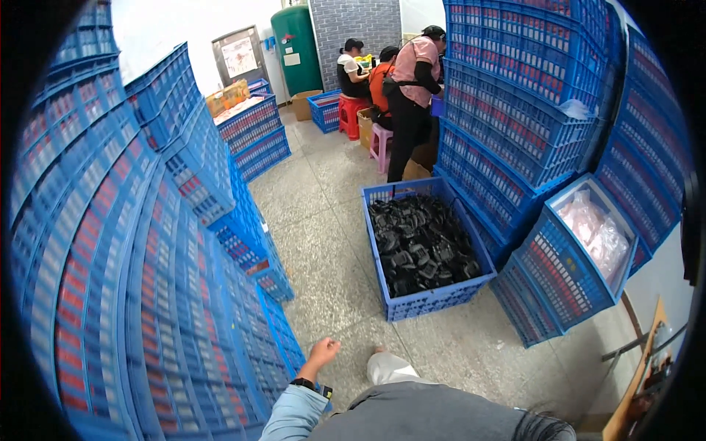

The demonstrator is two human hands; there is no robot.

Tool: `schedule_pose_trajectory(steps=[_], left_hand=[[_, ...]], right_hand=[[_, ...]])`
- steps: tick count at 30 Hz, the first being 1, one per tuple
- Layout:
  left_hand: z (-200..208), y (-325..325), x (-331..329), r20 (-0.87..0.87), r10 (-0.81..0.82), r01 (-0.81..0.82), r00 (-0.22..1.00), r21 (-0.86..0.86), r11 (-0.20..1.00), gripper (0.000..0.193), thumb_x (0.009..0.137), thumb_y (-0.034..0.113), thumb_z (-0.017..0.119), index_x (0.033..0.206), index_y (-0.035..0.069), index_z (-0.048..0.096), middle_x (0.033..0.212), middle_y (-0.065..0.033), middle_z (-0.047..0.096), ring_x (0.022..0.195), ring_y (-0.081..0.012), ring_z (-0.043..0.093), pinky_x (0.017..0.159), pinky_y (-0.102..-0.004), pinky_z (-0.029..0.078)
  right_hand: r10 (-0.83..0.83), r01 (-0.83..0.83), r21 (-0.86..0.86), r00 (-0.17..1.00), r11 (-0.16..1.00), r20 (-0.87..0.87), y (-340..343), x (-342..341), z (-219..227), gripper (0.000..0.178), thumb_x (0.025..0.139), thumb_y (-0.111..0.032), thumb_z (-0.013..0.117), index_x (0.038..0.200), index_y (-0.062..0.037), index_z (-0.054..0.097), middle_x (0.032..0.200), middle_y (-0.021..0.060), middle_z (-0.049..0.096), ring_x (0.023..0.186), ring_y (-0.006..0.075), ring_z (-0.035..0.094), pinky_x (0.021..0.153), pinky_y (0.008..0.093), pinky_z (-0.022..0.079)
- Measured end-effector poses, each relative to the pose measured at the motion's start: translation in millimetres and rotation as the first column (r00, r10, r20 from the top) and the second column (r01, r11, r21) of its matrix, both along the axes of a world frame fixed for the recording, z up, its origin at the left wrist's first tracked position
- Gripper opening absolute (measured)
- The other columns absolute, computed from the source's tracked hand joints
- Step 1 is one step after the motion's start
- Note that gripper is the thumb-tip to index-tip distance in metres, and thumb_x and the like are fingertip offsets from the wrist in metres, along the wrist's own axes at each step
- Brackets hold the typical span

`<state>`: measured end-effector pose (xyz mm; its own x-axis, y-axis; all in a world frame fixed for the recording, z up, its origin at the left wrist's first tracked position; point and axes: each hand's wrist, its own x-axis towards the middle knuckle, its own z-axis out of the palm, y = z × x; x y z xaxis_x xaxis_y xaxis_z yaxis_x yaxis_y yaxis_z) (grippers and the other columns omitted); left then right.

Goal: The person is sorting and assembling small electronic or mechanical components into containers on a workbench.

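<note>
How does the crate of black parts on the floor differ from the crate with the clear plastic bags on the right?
The crate of black parts is heaped with loose pieces, while the crate of clear bags holds pale contents in plastic. The crate of black parts stands on the floor; the crate of clear bags sits on another blue crate. Both are blue, open-topped and have openwork walls.

Your left hand (322, 354) looks empty, its fingers (333, 345) loosely bent and pointing inward, to your right. Behind it, your wrist (307, 374) leads back to your sleeved forearm (293, 414); beside the hand, your leg (390, 369) reaches forward.
</note>
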<state>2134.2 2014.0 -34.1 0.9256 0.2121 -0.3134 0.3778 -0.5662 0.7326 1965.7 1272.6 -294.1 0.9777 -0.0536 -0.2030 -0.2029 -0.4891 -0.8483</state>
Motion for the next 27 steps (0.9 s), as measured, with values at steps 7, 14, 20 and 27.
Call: schedule_pose_trajectory(steps=[7, 14, 20, 27], left_hand=[[-30.4, 64.1, 35.0, -0.454, -0.165, 0.079, 0.876, -0.202, 0.976, 0.031, 0.068, 0.032, 0.052, 0.072, 0.002, 0.057, 0.064, -0.0103, 0.056, 0.05, -0.0154, 0.054, 0.047, -0.0281, 0.043], [-3.5, 129.1, 90.3, -0.526, 0.065, -0.164, 0.848, -0.144, 0.976, 0.03, 0.069, 0.031, 0.052, 0.073, 0.002, 0.054, 0.064, -0.0089, 0.056, 0.049, -0.0159, 0.054, 0.046, -0.0286, 0.043], [-49.9, 206.5, 226.4, -0.313, -0.198, 0.199, 0.929, -0.03, 0.98, 0.026, 0.071, 0.028, 0.05, 0.067, 0.003, 0.052, 0.061, -0.0078, 0.054, 0.046, -0.0156, 0.052, 0.041, -0.0281, 0.04], [-75.5, 305.2, 446.2, -0.37, 0.153, -0.228, 0.917, -0.169, 0.959, 0.028, 0.069, 0.028, 0.05, 0.06, 0.002, 0.053, 0.056, -0.009, 0.054, 0.044, -0.0146, 0.052, 0.039, -0.0264, 0.04]], right_hand=[[0.479, -0.57, -0.657, 0.808, 0.493, -0.343, 137.7, 159.6, 34.3, 0.022, 0.068, -0.026, 0.043, 0.066, -0.0076, 0.055, 0.067, 0.0084, 0.055, 0.061, 0.0256, 0.052, 0.05, 0.0381, 0.039], [0.308, -0.238, -0.474, 0.948, 0.848, 0.077, 424.9, 548.4, 299.8, 0.022, 0.061, -0.026, 0.053, 0.067, -0.0043, 0.054, 0.066, 0.0148, 0.053, 0.066, 0.0299, 0.051, 0.059, 0.0372, 0.04], [0.445, -0.37, -0.424, 0.891, 0.827, 0.091, 548.8, 661.8, 316.7, 0.023, 0.062, -0.026, 0.051, 0.071, -0.0065, 0.056, 0.071, 0.0129, 0.055, 0.068, 0.0282, 0.052, 0.06, 0.0359, 0.042], [0.41, -0.469, -0.433, 0.883, 0.77, -0.227, 569.1, 644.0, 255.3, 0.023, 0.062, -0.029, 0.051, 0.065, -0.0062, 0.056, 0.064, 0.0108, 0.055, 0.062, 0.0273, 0.052, 0.055, 0.0357, 0.041]])
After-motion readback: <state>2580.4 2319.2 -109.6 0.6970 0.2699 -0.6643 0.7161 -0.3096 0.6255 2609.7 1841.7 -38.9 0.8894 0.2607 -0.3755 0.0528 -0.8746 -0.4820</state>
